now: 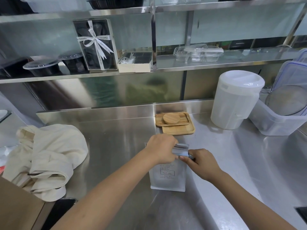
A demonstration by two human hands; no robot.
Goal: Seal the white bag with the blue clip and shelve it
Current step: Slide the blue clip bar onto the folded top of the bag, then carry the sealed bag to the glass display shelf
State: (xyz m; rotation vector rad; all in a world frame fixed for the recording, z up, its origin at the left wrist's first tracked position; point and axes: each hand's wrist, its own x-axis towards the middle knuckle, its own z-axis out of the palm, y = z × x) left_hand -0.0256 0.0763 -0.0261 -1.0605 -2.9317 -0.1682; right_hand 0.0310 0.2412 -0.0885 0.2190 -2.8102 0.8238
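One brushed-steel counter (116, 138) carries one rumpled cream cloth (49, 155), one lidded translucent white pitcher (235, 100), two stacked wooden trays (178, 129) and one round wooden lid (171, 119); one flat white bag (167, 178) stands near its front edge, its boxed print too small to read. Left hand (160, 149) pinches the folded bag top; right hand (201, 161) pinches the small blue clip (182, 154) against it.
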